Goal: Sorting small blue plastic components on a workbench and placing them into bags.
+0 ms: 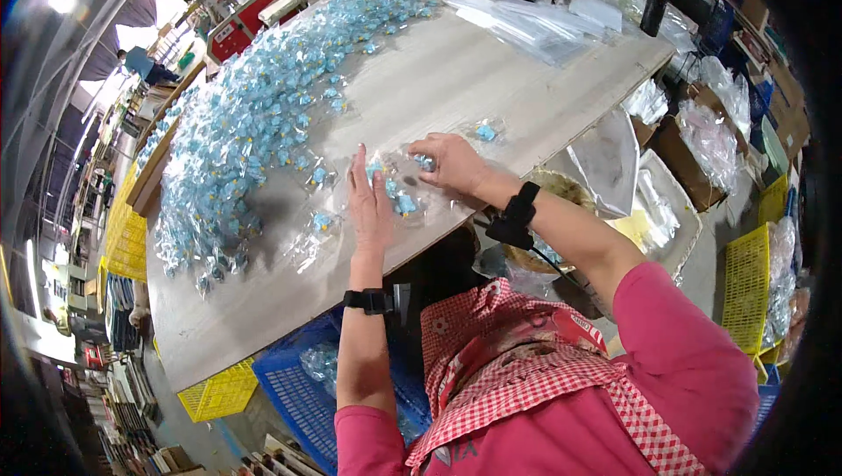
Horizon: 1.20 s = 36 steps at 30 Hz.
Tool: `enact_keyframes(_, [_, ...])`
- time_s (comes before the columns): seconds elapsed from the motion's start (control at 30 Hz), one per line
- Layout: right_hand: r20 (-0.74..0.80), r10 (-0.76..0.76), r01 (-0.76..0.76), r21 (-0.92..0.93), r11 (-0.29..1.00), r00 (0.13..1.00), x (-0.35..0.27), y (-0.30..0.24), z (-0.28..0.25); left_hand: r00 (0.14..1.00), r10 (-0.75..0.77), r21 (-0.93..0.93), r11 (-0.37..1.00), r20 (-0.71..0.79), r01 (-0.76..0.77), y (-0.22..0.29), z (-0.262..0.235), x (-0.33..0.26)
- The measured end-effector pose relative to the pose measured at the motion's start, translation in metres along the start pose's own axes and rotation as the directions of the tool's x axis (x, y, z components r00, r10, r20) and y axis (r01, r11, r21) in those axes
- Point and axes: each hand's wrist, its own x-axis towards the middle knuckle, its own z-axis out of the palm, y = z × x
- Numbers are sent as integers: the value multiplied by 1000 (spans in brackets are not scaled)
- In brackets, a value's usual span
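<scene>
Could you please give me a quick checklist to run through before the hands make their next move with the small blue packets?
1. Left hand flat on the clear packets near the table edge: ok.
2. Right hand fingertips on a blue packet: ok, though whether it is pinched: cannot tell.
3. Stray packet lies apart, beyond the right hand: ok.
4. Big pile of blue packets sits on the table, away from the near edge: ok.
5. Blue crate sits below the table edge: ok.

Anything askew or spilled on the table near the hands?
Nothing spilled. One small clear bag with a blue piece lies alone past the right hand, apart from the big heap of bags; left hand rests flat.
</scene>
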Motion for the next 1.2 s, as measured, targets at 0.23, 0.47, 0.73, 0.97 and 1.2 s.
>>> enact_keyframes(0.23, [81, 366, -365, 419, 831, 927, -91, -1, -104, 996, -84, 1, 996, 39, 84, 10, -48, -17])
enact_keyframes(0.47, [475, 238, -236, -64, 970, 847, -128, 7, -130, 989, -64, 140, 989, 131, 45, -1, -41, -36])
enact_keyframes(0.73, [334, -102, 174, -194, 965, 937, -9, 19, -28, 999, 19, 127, 992, 48, -25, -11, -27, -42])
enact_keyframes(0.97, [410, -265, 397, -280, 874, 873, 17, -21, 26, 953, -16, 19, 1000, 303, 10, -10, -52, -11])
enact_keyframes(1.2, [285, -177, 231, -171, 958, 942, -46, 4, -74, 939, -21, 486, 859, 345, -160, -44, -105, 121])
